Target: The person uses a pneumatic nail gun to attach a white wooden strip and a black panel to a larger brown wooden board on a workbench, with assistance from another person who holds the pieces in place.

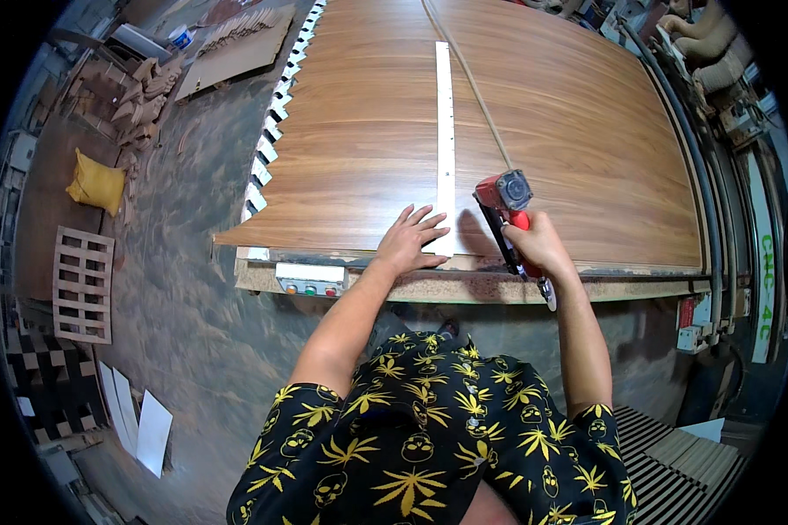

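Observation:
A large wood-grain board (350, 131) lies flat on the worktable in front of me, with a zigzag-cut left edge. Along its middle runs a long narrow white strip (446, 131) with small dark marks. My left hand (404, 243) rests on the board's near edge, fingers spread, fingertips at the near end of the strip. To the right of the strip, my right hand (538, 242) is wrapped round the handle of a red and black nail gun (503, 192), held over the board's near edge. A thin tan hose or rod (477, 92) stretches from near the gun's head toward the far edge.
A control box with coloured buttons (310, 280) sits on the table's near side, left of centre. Machine rails (705, 166) border the right. On the floor at left are a yellow sack (94, 182), a slatted panel (83, 284) and white sheets (153, 433). Slatted boards (665, 455) lie lower right.

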Motion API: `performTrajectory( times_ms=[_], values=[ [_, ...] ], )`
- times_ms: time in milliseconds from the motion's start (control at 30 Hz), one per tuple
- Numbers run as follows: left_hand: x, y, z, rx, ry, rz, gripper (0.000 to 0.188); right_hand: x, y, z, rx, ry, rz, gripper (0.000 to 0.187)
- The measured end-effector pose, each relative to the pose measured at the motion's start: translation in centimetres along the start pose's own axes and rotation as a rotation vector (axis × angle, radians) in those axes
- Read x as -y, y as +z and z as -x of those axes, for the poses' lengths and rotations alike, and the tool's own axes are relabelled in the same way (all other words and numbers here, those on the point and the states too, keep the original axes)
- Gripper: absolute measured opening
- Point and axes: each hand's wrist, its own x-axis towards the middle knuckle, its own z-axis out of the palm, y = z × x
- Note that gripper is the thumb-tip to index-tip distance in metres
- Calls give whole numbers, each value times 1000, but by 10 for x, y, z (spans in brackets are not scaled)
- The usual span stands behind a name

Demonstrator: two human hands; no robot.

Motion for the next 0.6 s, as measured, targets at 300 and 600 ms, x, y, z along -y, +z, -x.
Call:
performTrajectory(
  times_ms=[300, 600],
  values=[
    [4, 1, 1, 43, -26, 15, 62, 45, -3, -6, -223, -521, -174, 18],
    [10, 8, -1, 26, -1, 30, 61, 88, -26, 51, -325, -863, -673, 16]
  ],
)
